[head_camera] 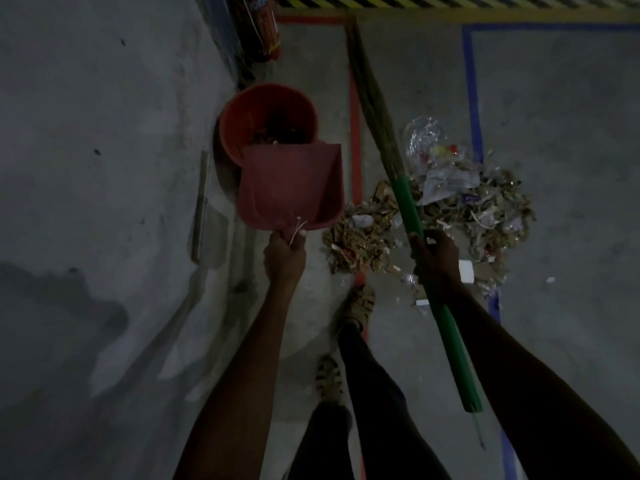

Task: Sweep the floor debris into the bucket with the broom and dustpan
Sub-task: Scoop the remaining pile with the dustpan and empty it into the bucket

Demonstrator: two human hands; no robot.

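Tipping a load out looks like the step in hand here: the left hand (284,252) is wrapped round the handle of the red dustpan (291,187), which is held up with its front lip at the rim of the orange bucket (268,121). The bucket already has some scraps in it, and the pan looks pretty much emptied, so I'd guess this dump is about done.

On the far left there's only bare concrete floor (104,168), plus a thin strip lying just left of the bucket, so swinging the pan back that way is easy. The bucket sits close to a red floor line, with a red cylinder behind it.

Moving right, the debris pile (450,216) of dry leaves, paper bits and clear plastic is still big, sitting between the red line and the blue one, just ahead of the feet. The right hand (437,259) grips the green handle of the broom (408,202), bristles pointing away over the pile.

Next up, I reckon: bring the pan down flat beside the pile's left edge and sweep toward it. Light plastic may skid off sideways.
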